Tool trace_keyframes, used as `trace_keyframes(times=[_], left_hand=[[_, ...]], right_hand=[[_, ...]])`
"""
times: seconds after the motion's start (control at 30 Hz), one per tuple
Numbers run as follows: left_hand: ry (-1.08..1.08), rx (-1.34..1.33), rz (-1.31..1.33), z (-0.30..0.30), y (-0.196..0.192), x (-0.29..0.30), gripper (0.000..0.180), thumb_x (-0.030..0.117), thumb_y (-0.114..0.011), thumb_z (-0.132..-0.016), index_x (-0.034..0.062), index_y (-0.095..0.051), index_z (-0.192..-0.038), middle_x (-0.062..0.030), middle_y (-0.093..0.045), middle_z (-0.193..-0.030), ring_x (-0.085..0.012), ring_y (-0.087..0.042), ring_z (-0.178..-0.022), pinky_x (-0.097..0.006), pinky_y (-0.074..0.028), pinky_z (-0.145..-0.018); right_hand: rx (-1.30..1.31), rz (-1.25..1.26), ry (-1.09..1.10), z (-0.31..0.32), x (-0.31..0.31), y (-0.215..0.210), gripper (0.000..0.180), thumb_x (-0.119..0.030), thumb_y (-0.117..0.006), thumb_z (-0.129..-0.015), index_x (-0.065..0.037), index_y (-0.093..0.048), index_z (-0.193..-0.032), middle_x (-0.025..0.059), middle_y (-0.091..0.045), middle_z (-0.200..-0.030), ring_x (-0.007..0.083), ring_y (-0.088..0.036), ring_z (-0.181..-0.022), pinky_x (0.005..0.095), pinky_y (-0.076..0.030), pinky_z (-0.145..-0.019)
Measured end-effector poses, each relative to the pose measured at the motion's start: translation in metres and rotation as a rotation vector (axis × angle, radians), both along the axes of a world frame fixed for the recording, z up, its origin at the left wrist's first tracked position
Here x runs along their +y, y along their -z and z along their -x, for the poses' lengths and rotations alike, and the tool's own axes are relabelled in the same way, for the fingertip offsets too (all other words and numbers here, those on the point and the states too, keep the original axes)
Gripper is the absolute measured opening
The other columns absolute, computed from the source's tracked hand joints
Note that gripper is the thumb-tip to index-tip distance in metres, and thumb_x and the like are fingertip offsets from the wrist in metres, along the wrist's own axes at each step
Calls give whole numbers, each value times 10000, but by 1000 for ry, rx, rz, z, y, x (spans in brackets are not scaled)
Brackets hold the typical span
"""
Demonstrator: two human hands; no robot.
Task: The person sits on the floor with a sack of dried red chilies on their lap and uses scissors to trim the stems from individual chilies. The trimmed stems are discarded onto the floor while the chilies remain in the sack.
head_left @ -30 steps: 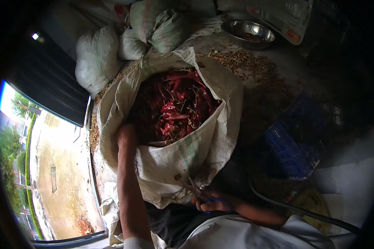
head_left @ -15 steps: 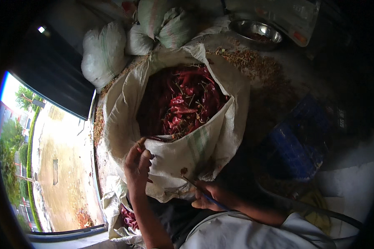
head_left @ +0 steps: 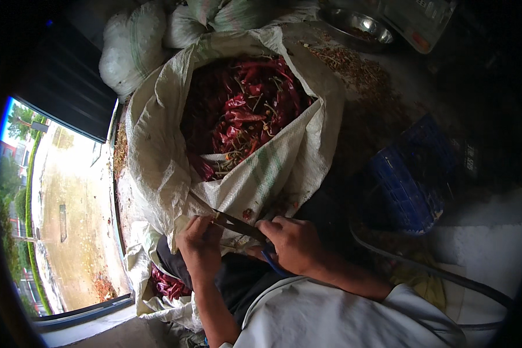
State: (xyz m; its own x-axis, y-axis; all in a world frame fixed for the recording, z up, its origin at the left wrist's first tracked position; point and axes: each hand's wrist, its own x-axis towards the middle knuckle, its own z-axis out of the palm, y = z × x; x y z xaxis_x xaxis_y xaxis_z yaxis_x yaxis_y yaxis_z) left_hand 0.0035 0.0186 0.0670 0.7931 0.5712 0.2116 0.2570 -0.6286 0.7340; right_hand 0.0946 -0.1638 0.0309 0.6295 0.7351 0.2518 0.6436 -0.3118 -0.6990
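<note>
Red, dried-looking chilies [head_left: 243,110] fill the woven sack [head_left: 153,130] in the head view, its mouth spread wide, probably for easy reach. The right hand [head_left: 296,245] grasps blue-handled scissors [head_left: 240,226], blades angled toward the left hand [head_left: 200,248], whose fingertips pinch a small pale item [head_left: 216,216], indistinct, apparently steadying it beside the blades.

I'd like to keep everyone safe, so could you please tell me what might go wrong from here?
The scissors in the right hand are very close to the left hand, so a slip might nick a finger. They are also right at the front of the off-white sack, so a tip could snag its woven side.
</note>
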Motion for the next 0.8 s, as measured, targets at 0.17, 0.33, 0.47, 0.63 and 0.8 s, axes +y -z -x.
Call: trace_keyframes(times=[0.17, 0.33, 0.47, 0.63, 0.8], left_hand=[[61, 31, -139, 1, -6, -10, 112, -23, -668, -752, -14, -628, -856, -121, -524, -697, -241, -514, -595, -320, -407, -570], [47, -10, -127, 4, -7, -15, 116, -21, -672, -761, -2, -651, -874, -112, -558, -710, -212, -533, -599, -305, -412, -573], [120, -53, 36, 9, 3, -7, 182, -36, -698, -763, -8, -664, -939, -93, -616, -769, -203, -596, -624, -307, -465, -581], [80, -165, 706, 22, 30, -5, 111, -5, -698, -820, -37, -673, -923, -24, -593, -772, -91, -534, -609, -244, -412, -534], [115, -365, 917, 26, 50, -4, 196, 107, -698, -862, -19, -660, -1007, -56, -604, -803, -97, -513, -577, -224, -399, -492]], right_hand=[[14, 14, -28, 3, -3, 4, 378, -360, -771, -803, -50, -616, -953, 124, -634, -754, 322, -666, -656, 411, -528, -560], [213, -116, -138, 3, -6, 6, 385, -382, -746, -846, -35, -604, -938, 110, -617, -715, 267, -662, -628, 384, -509, -554], [878, -326, -391, 9, -6, 9, 347, -373, -683, -921, -38, -595, -944, 10, -535, -656, 111, -496, -537, 290, -410, -496], [1585, -376, -596, 10, -12, 8, 327, -335, -669, -942, -38, -568, -1035, -39, -476, -652, 27, -365, -522, 205, -281, -467], [1568, -624, -580, 7, -18, 28, 334, -346, -631, -963, -41, -527, -1051, -45, -434, -668, 33, -394, -539, 206, -332, -484]])
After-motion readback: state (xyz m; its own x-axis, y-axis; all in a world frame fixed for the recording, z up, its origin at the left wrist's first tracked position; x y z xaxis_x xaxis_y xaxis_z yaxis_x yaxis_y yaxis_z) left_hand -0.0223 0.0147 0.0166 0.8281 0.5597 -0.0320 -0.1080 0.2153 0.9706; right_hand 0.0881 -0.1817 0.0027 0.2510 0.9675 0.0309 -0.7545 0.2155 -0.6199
